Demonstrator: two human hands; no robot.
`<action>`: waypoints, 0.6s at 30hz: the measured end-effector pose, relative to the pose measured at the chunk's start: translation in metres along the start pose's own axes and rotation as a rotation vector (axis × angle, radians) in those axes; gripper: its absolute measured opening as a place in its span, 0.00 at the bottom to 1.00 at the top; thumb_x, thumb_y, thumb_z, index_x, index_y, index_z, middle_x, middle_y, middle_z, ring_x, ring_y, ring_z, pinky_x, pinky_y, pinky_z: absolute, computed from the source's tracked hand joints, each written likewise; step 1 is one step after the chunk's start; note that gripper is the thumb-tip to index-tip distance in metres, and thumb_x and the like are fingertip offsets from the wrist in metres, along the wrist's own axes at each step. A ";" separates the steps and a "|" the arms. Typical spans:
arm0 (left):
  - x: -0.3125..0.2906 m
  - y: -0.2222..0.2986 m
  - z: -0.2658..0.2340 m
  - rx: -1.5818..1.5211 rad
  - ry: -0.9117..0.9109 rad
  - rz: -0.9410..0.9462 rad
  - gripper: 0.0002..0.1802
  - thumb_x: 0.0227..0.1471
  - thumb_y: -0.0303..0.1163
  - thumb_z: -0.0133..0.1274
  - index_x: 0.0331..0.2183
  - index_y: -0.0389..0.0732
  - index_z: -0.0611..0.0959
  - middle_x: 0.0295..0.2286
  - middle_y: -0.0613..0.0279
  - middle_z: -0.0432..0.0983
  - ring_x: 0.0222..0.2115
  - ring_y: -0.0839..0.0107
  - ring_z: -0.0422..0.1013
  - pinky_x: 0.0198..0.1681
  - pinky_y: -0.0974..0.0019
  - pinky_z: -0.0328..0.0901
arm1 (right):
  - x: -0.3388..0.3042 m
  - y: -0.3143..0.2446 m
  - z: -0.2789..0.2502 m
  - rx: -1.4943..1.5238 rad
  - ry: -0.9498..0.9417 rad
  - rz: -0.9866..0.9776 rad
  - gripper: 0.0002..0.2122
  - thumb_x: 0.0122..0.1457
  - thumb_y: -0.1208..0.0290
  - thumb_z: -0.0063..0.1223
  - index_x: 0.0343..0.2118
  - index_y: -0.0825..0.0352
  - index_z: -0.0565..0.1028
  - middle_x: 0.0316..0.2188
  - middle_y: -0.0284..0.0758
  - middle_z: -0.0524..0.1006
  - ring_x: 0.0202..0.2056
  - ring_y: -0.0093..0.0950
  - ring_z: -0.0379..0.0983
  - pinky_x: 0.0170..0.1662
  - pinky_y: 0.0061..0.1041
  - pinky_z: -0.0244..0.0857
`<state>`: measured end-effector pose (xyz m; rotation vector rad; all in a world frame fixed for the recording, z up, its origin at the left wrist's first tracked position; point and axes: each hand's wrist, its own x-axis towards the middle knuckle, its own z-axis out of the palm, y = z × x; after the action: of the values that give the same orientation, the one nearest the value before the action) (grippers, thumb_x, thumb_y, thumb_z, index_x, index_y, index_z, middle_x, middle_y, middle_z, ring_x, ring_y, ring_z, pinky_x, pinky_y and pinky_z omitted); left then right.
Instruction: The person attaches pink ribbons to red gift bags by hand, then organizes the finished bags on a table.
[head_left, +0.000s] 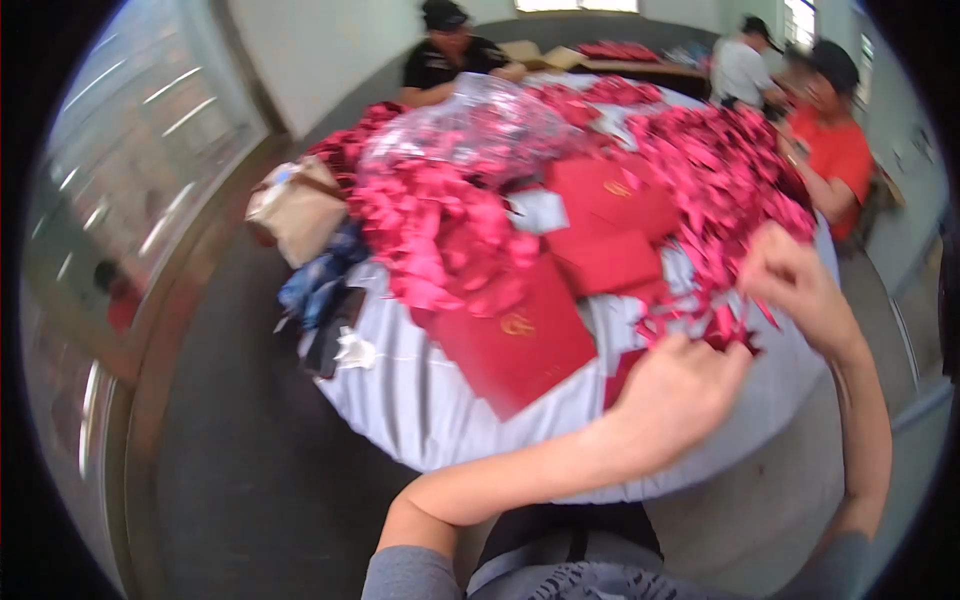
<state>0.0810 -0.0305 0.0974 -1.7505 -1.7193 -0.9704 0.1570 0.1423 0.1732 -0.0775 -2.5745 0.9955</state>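
Note:
My left hand [685,388] is closed at the table's near right, with loops of pink ribbon [735,325] coming out by its fingertips. Higher and to the right, my right hand [790,283] is pinched, a pink strip showing at its fingers. Both hands are a little blurred. A dark red flat piece [622,378] lies partly hidden behind my left hand. Left of it is a red paper bag [520,345] with a gold mark, lying flat. More red bags [610,260] overlap beyond it.
Piles of pink ribbons [430,225] cover the round table's white cloth [400,400], with clear plastic wrap [470,130] on top. A beige bag [300,212], blue cloth [325,280] and crumpled white tissue [355,350] lie at the left edge. A person in red [838,150] sits close on the right; others are farther back.

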 end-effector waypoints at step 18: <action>0.016 -0.019 -0.028 -0.076 -0.267 -0.106 0.13 0.46 0.32 0.60 0.33 0.38 0.75 0.22 0.56 0.73 0.23 0.57 0.70 0.28 0.61 0.60 | 0.006 0.106 0.053 0.824 -0.283 -0.106 0.17 0.63 0.55 0.44 0.35 0.67 0.74 0.30 0.28 0.76 0.34 0.17 0.72 0.32 0.16 0.64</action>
<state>0.0571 -0.0402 0.1249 -1.9266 -1.9813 -0.8882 0.1232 0.1885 0.0694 0.4376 -2.1446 2.0394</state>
